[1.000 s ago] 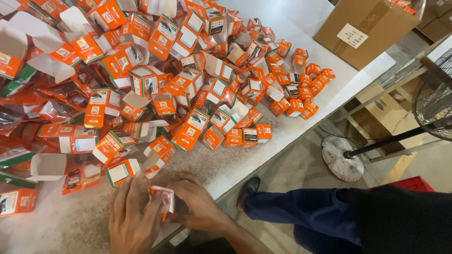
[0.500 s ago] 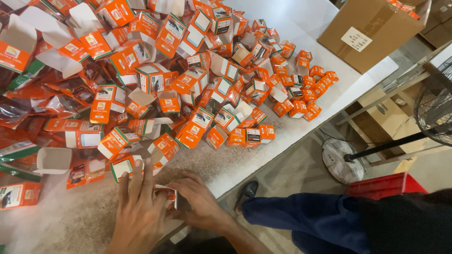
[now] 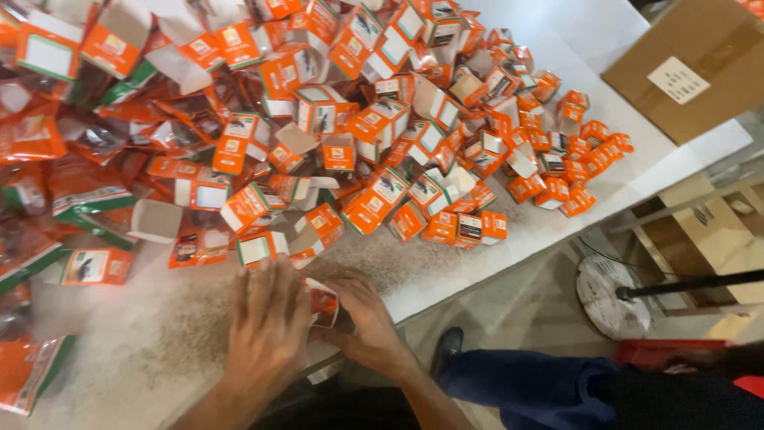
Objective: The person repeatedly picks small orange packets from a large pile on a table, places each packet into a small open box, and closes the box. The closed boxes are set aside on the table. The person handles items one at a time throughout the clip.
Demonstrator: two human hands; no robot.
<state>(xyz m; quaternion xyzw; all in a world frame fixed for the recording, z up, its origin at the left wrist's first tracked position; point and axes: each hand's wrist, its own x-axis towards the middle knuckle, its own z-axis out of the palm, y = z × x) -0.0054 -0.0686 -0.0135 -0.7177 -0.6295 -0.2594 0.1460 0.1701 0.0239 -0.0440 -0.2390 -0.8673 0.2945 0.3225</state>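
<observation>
The left hand (image 3: 267, 330) and the right hand (image 3: 368, 328) were pressed together around a small orange carton (image 3: 324, 305), which sat between them on the table (image 3: 446, 263), close to its near edge. Squeezed unevenly, the thin card would likely have creased, or the carton might have slid off that edge. The left hand lay flat, fingers spread; the right curled in from the side. Beyond the fingertips a heap of orange cartons (image 3: 382, 135) sprawled.
</observation>
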